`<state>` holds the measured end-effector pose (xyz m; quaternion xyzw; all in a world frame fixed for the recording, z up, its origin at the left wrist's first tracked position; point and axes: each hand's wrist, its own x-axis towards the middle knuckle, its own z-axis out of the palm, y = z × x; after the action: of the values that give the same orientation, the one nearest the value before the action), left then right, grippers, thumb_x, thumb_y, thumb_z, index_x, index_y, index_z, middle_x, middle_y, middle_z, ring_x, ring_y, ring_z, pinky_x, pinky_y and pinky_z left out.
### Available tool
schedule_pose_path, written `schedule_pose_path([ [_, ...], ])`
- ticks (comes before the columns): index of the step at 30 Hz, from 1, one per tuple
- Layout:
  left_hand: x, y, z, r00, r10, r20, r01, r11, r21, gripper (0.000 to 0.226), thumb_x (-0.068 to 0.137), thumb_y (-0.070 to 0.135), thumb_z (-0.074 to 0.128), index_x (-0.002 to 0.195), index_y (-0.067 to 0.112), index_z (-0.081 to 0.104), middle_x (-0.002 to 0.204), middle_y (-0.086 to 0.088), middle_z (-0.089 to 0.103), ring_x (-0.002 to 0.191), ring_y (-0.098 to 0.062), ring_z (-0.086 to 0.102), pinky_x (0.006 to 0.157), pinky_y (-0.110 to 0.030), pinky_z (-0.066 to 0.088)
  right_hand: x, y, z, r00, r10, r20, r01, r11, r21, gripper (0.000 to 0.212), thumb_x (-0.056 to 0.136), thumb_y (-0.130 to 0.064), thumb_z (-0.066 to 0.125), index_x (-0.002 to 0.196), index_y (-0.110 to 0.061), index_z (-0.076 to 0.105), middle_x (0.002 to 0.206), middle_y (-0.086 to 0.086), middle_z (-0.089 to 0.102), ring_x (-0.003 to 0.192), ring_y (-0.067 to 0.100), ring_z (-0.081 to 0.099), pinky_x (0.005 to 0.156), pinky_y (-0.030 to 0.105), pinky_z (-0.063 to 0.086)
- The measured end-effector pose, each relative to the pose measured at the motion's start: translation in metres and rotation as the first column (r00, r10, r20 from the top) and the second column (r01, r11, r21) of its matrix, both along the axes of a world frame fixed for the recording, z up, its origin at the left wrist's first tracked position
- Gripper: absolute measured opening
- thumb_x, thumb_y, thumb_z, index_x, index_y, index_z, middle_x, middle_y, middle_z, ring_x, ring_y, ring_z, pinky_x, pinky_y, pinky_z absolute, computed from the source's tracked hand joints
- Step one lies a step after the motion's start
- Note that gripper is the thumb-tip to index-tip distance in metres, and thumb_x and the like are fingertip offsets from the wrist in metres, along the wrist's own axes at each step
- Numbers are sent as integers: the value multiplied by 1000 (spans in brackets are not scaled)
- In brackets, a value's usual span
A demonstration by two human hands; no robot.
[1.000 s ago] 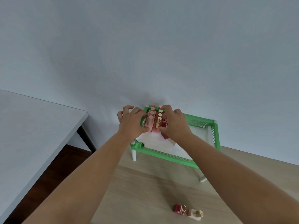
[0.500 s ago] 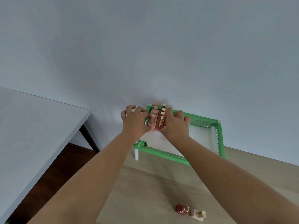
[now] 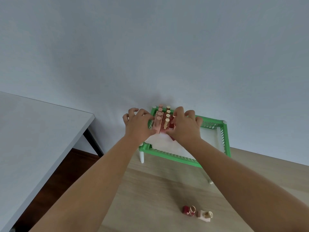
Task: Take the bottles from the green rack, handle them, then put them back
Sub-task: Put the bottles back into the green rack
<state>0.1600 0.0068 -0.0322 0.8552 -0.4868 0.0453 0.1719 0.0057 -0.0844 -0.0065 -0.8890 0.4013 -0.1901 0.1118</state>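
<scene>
Bottles (image 3: 163, 120): clustered in the green rack's (image 3: 173, 157) left corner
Left hand (image 3: 139, 125): grip pressing the pink side
Right hand (image 3: 184, 128): grip clasping the red side

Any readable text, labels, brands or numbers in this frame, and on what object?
None can be read.
bottles in the green rack: no print legible; too small.
two loose bottles on the wooden table: no lettering resolves.
green rack, wall, grey table: no visible markings.

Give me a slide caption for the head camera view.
Both hands press rows of small bottles together in a green rack.
</scene>
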Motion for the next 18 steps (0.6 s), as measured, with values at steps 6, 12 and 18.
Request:
schedule_pose_path([
  [6,-36,44,8,979,24,-202,-56,987,-151,50,67,71,55,110,46,58,110,28,43,119,-13,27,84,-32,15,-88,24,25,974,-38,222,13,993,115,57,61,-45,78,102,-40,39,95,-27,55,105,6,27,84,33,19],
  [12,-118,97,-16,875,-190,-446,44,947,-318,35,77,56,59,111,47,54,107,35,51,107,14,36,95,-31,32,-186,61,-4,987,-21,159,-25,959,283,29,72,-24,78,94,-29,60,89,-24,56,96,16,44,81,27,36],
  [18,-179,123,-57,711,-351,-609,331,931,-151,33,82,31,69,113,38,60,108,23,59,108,4,50,97,-23,40,-238,90,-40,994,102,-44,-61,833,550,20,78,-23,71,89,-36,62,86,-13,66,81,1,58,68,7,38],
])
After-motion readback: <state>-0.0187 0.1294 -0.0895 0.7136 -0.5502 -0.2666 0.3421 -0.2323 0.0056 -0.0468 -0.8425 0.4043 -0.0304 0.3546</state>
